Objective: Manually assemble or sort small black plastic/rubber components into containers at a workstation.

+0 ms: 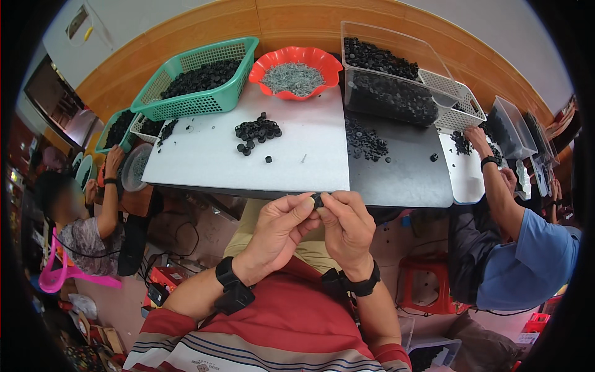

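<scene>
We are gripping 1 small black part (318, 201) directly between our 2 hands: our left hand (277, 224) is pinching it from the left, our right hand (348, 226) from the right, fingers curling in. Loose black pieces (258, 130) are lying beyond, on the white tabletop (248, 170).

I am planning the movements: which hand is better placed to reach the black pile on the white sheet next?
Probably the left hand: the black pile on the white sheet lies toward its side. Both it and the right hand pinch a black part, so neither is free.
</scene>
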A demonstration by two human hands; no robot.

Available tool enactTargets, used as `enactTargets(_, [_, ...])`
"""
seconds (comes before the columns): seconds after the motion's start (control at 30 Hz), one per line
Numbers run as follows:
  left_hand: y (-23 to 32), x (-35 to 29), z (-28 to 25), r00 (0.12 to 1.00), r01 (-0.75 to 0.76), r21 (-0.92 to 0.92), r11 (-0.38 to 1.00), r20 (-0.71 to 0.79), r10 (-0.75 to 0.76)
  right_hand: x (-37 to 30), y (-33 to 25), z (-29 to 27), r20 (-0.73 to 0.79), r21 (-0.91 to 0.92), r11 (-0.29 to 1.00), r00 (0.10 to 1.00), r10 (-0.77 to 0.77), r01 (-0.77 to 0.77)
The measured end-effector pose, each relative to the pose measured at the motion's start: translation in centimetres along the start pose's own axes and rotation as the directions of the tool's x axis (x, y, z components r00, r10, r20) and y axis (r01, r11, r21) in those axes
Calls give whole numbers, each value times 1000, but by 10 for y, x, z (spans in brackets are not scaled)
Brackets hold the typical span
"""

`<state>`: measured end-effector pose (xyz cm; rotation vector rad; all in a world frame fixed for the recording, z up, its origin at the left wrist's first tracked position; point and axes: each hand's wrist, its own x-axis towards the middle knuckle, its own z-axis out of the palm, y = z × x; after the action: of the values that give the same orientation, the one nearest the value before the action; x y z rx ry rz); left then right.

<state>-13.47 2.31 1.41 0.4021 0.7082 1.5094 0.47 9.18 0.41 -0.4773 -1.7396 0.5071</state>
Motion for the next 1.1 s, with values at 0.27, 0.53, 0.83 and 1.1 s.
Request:
enactTargets(0.27, [-3,-2,-3,999,-44,140,989,-26,48,3,1,-15,153,-114,990,986,-60,78])
enactTargets(0.53, [7,-1,-3,999,32,246,969,29,-40,5,8,-29,222,-154,956,952,-213,250])
enactTargets(0.83, [2,-1,4,996,47,213,976,67,-63,-8,8,-27,66,-123,976,982,-175,182])
enactTargets(1.1, [2,1,5,995,-18,273,962,99,-10,-11,9,-27,49,24,995,994,-96,95])
